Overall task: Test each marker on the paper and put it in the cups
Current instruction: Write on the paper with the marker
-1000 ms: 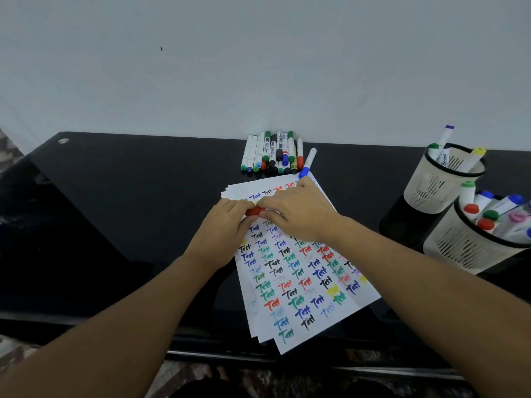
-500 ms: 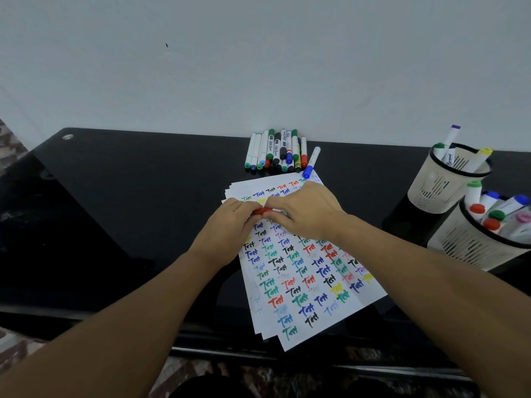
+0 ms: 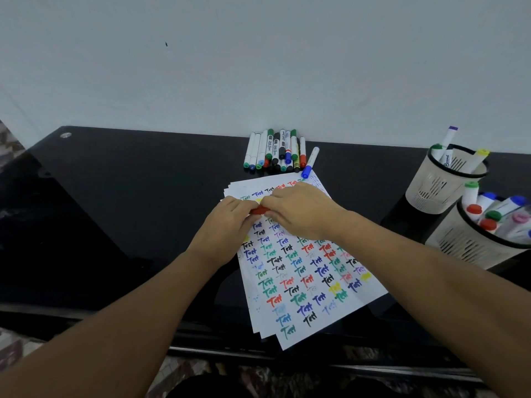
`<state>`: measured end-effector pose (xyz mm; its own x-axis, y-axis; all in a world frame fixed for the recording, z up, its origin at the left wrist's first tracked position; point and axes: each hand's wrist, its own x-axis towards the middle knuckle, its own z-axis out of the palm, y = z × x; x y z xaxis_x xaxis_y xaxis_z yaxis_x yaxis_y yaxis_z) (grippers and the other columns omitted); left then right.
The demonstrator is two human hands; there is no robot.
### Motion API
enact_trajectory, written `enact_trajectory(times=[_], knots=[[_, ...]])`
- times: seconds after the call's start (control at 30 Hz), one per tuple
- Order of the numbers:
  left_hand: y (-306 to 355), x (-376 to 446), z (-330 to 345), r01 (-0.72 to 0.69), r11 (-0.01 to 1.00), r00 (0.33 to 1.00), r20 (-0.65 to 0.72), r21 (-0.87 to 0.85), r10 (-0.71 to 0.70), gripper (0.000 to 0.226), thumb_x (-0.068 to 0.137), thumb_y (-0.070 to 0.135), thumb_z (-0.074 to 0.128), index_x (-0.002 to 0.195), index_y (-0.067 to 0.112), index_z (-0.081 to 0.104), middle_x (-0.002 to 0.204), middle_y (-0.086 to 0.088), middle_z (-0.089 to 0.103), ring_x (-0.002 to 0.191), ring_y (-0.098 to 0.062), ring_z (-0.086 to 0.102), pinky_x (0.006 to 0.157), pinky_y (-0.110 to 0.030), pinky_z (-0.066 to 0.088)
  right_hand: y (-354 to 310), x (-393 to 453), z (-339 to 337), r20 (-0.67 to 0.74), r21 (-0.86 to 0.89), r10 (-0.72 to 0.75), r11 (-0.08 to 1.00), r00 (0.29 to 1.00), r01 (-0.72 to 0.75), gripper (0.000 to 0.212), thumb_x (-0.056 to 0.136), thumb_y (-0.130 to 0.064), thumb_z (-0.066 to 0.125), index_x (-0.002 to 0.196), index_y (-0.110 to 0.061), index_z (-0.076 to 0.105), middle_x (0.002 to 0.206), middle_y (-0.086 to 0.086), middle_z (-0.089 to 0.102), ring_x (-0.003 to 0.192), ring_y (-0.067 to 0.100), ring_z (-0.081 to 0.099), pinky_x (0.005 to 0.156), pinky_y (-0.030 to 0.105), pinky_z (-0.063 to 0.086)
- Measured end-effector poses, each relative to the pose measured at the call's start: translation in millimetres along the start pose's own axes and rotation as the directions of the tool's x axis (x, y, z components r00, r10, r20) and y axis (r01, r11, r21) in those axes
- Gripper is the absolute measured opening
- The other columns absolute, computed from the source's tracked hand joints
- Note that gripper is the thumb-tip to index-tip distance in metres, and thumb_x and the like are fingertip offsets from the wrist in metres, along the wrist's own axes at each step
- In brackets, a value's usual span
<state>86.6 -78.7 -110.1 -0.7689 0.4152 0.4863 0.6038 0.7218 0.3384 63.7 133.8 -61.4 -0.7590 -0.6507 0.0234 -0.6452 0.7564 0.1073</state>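
Note:
Over the upper part of the paper stack, both hands meet on a red marker. My left hand grips its left end and my right hand pinches its right end; only the red middle shows between the fingers. The paper is covered with rows of coloured "Test" marks. Several untested markers lie in a row against the wall. One blue-capped marker lies at the paper's top corner. Two white mesh cups stand at the right: the far cup and the near cup, both holding markers.
The black glossy table spreads to the left with bare surface. A white wall rises right behind the marker row. The table's front edge runs below the paper, with patterned floor beneath.
The hands stay together on the red marker. The view has shifted a little, so everything sits slightly higher and to the right in the frame.

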Motion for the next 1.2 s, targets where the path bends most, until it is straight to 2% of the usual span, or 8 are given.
enact_trajectory(times=[0.27,0.37,0.5,0.67,0.77,0.93,1.03,1.2], knots=[[0,1,0,0.056,0.998,0.997,0.056,-0.005,-0.056,0.027,0.103,0.026,0.059,0.124,0.012,0.066,0.111,-0.002,0.069,0.104,-0.018,0.057,0.088,-0.036,0.05,4,-9,5,0.015,0.068,0.122,0.99,0.992,-0.123,0.04,0.108,-0.06,0.026,0.134,-0.04,0.048,0.098,-0.008,0.067,0.085,0.015,0.064,0.069,0.039,0.055],[-1,3,0,0.137,0.991,0.99,0.023,0.001,-0.137,0.027,0.102,0.03,0.059,0.125,0.015,0.064,0.111,0.002,0.065,0.103,-0.014,0.052,0.087,-0.033,0.049,3,-11,0,0.006,0.241,0.213,0.948,0.977,-0.208,0.035,0.111,-0.044,0.035,0.144,-0.034,0.032,0.095,-0.005,0.064,0.075,0.014,0.06,0.062,0.036,0.048],[-6,5,3,0.222,0.973,0.973,0.042,0.069,-0.225,0.032,0.1,0.04,0.06,0.125,0.021,0.063,0.114,0.006,0.061,0.106,-0.011,0.046,0.092,-0.033,0.048,15,-20,-3,0.04,0.539,0.364,0.776,0.931,-0.327,0.024,0.111,-0.019,0.035,0.125,-0.031,0.05,0.114,0.004,0.064,0.091,0.023,0.065,0.081,0.046,0.056],[-6,8,6,0.3,0.953,0.949,0.082,0.055,-0.303,0.058,0.1,0.046,0.056,0.152,0.025,0.042,0.14,0.004,0.05,0.131,-0.017,0.037,0.11,-0.038,0.039,29,-34,3,0.15,0.872,0.573,0.307,0.806,-0.38,0.036,0.108,-0.012,0.041,0.119,-0.034,0.067,0.124,-0.006,0.066,0.114,0.014,0.064,0.098,0.04,0.055],[-6,11,5,0.264,0.962,0.949,0.163,0.066,-0.271,0.066,0.097,0.063,0.048,0.157,0.037,0.033,0.147,0.006,0.047,0.138,-0.018,0.032,0.114,-0.04,0.03,35,-44,10,0.142,0.868,0.599,0.308,0.788,-0.39,0.043,0.102,0.0,0.055,0.124,-0.036,0.059,0.119,-0.003,0.063,0.109,0.02,0.066,0.091,0.043,0.061],[-9,14,5,0.286,0.949,0.913,0.263,0.133,-0.312,0.072,0.091,0.078,0.043,0.155,0.048,0.03,0.157,0.005,0.037,0.145,-0.019,0.024,0.117,-0.042,0.023,36,-49,16,-0.005,0.921,0.711,0.277,0.703,-0.274,0.005,0.108,-0.028,0.055,0.113,-0.03,0.056,0.099,-0.002,0.065,0.085,0.018,0.066,0.077,0.033,0.059],[-10,16,5,0.294,0.947,0.907,0.273,0.13,-0.319,0.071,0.091,0.078,0.043,0.154,0.049,0.031,0.158,0.006,0.037,0.146,-0.019,0.024,0.117,-0.044,0.023,36,-48,15,-0.007,0.961,0.773,0.18,0.634,-0.209,0.026,0.108,-0.051,0.045,0.11,-0.032,0.062,0.082,0.002,0.058,0.072,0.013,0.053,0.074,0.033,0.05],[-13,17,3,0.312,0.948,0.909,0.269,0.068,-0.319,0.075,0.087,0.079,0.047,0.154,0.049,0.031,0.157,0.01,0.04,0.145,-0.018,0.027,0.119,-0.047,0.025,42,-43,20,-0.008,0.955,0.851,0.162,0.525,-0.249,0.038,0.106,-0.048,0.054,0.103,-0.014,0.071,0.086,0.017,0.063,0.074,0.019,0.05,0.069,0.043,0.046]])
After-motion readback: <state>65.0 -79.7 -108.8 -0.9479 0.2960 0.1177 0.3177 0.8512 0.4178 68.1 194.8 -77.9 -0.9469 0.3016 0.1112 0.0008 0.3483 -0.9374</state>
